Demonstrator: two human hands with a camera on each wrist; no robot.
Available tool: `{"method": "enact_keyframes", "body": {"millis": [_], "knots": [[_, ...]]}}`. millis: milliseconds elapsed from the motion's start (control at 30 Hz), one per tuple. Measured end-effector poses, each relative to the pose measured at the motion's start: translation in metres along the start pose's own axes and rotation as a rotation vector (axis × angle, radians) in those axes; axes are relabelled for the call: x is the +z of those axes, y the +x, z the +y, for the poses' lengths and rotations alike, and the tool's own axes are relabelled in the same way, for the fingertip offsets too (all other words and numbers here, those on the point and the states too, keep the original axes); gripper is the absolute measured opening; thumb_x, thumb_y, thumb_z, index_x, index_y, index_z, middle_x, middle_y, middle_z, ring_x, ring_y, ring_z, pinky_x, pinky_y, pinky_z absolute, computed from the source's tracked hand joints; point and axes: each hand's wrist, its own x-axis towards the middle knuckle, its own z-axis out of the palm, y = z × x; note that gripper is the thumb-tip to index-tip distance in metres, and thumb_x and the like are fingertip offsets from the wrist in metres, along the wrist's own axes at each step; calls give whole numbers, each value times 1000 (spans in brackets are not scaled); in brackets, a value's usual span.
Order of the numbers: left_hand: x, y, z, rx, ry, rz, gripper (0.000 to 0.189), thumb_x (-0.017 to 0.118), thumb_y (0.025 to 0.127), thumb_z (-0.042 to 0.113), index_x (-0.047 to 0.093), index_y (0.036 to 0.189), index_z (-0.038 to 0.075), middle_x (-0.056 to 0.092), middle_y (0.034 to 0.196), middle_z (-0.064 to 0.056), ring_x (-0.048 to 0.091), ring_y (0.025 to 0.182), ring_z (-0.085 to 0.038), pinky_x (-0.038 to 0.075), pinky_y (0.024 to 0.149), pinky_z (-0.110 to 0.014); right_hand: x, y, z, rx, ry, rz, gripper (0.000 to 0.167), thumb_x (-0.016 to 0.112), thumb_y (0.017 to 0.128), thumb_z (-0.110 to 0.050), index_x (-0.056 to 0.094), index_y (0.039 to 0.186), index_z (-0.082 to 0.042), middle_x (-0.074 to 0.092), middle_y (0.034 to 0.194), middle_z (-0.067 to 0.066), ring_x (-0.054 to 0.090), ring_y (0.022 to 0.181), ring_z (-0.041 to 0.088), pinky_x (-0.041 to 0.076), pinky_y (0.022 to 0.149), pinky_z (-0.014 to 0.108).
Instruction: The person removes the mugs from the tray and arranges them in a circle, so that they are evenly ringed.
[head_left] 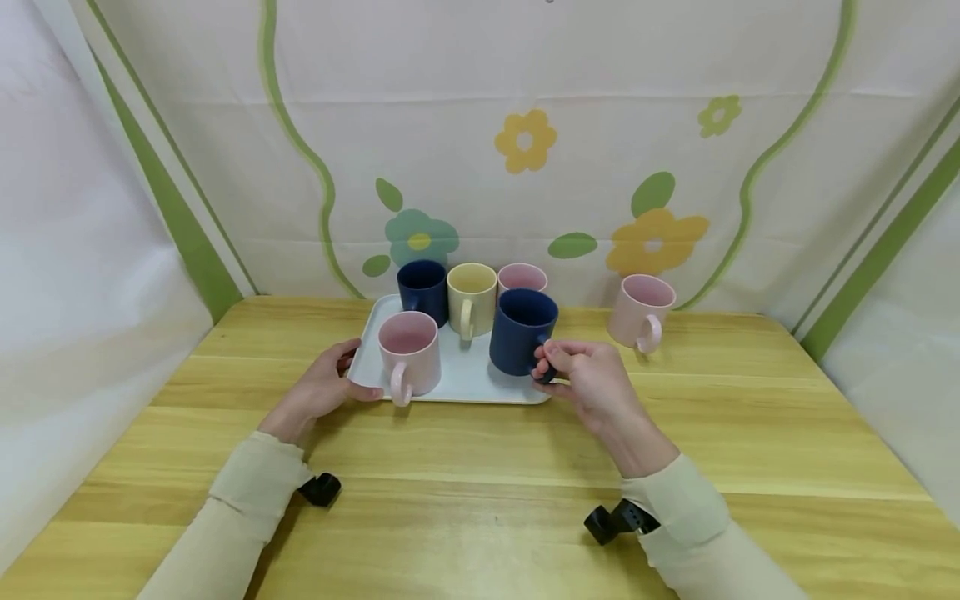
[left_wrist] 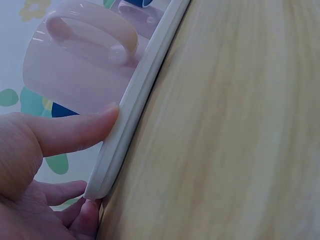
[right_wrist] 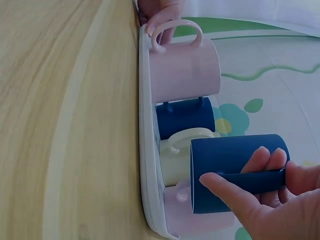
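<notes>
By its handle, my right hand [head_left: 596, 382] holds a dark blue mug [head_left: 516, 340] upright over the right part of a white tray [head_left: 467, 382]. In the right wrist view a gap shows between this mug's base and the tray. My left hand [head_left: 324, 385] grips the tray at its left end, thumb on the rim and fingertips under the corner in the left wrist view. Close to that thumb stands a pink mug [head_left: 420, 367], handle toward me. Behind it on the tray are another dark blue mug [head_left: 423, 298], a cream mug [head_left: 482, 304] and a partly hidden pink mug [head_left: 522, 275].
A further pink mug [head_left: 628, 321] stands on the wooden table [head_left: 480, 517], right of the tray near the back edge. A white curtain [head_left: 450, 133] with flower prints hangs behind the table and along both sides.
</notes>
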Motion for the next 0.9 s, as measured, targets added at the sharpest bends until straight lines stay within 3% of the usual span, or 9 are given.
{"method": "enact_keyframes", "body": {"millis": [333,533,733,900], "knots": [[1,2,-2,1,-1,5,111,86,84,5,14,168,-4,30,167,-31,36,145,-46,28,128,-62,-17,1,0,-32,-36,82,32,55,110,-13,65,127,13,65,98,5,67,85,15,63,94,39],[1,2,-1,-11,-1,5,111,86,84,6,15,168,-3,30,168,-30,35,145,-45,27,128,-61,-27,5,6,-31,-21,169,38,54,111,-20,65,129,11,66,96,1,69,90,14,60,100,42],[1,2,-1,-28,-4,4,110,86,85,7,15,169,0,29,169,-29,34,146,-45,26,128,-62,-34,11,12,-36,69,276,35,58,110,-20,69,127,9,70,89,-5,72,84,9,57,89,25],[1,1,0,-30,-6,2,111,86,85,7,14,169,-1,28,169,-29,34,147,-45,26,129,-62,-39,15,15,-37,85,340,34,61,108,-18,71,127,9,72,85,-7,73,80,6,58,85,20]]}}
